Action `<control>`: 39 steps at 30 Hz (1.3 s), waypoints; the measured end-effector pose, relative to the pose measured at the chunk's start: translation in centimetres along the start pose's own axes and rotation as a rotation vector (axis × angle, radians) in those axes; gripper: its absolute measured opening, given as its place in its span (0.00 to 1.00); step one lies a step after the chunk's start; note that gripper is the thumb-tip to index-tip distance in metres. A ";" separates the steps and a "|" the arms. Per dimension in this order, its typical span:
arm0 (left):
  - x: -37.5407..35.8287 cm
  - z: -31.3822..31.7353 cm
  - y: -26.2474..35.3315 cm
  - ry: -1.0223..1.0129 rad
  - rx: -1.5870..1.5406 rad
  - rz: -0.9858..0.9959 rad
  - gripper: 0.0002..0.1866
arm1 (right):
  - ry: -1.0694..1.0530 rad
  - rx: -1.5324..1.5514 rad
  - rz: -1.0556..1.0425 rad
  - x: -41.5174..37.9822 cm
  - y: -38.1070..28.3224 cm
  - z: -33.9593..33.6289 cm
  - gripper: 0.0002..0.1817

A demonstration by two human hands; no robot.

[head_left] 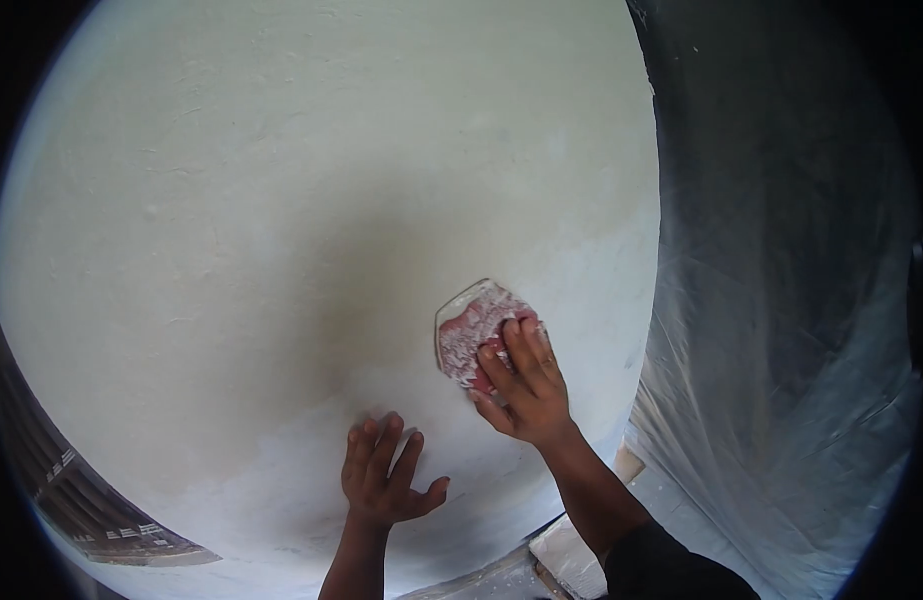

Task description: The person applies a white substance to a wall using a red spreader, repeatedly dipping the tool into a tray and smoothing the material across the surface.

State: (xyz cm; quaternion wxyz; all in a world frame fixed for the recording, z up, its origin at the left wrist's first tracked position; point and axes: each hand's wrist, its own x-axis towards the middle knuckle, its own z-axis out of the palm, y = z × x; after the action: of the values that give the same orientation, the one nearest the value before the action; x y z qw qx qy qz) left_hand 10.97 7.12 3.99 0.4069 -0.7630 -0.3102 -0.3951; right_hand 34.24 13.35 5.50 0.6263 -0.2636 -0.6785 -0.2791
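Note:
A large pale surface (281, 200), whiter in its lower part, fills most of the view. My right hand (524, 385) presses a red and white pad (471, 325) against it, right of the middle. The pad has a pale rim at its upper left and looks coated with white material. My left hand (386, 475) lies against the surface lower and to the left, fingers spread, holding nothing. The palm side of both hands is hidden.
Clear plastic sheeting (781, 400) hangs and spreads along the right side. A dark ribbed area with white marks (91, 500) shows at the lower left. A whitish block-like object (571, 555) lies below the surface, near my right forearm.

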 end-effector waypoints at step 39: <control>0.2 0.1 0.1 0.024 0.036 -0.026 0.26 | -0.074 -0.016 -0.002 -1.8 3.6 -0.8 0.27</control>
State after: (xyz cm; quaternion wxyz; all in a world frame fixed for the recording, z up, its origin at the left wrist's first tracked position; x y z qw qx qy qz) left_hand 11.14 7.21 4.06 0.4188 -0.7466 -0.3223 -0.4040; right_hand 37.44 15.32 3.91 0.5982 -0.2780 -0.6994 -0.2753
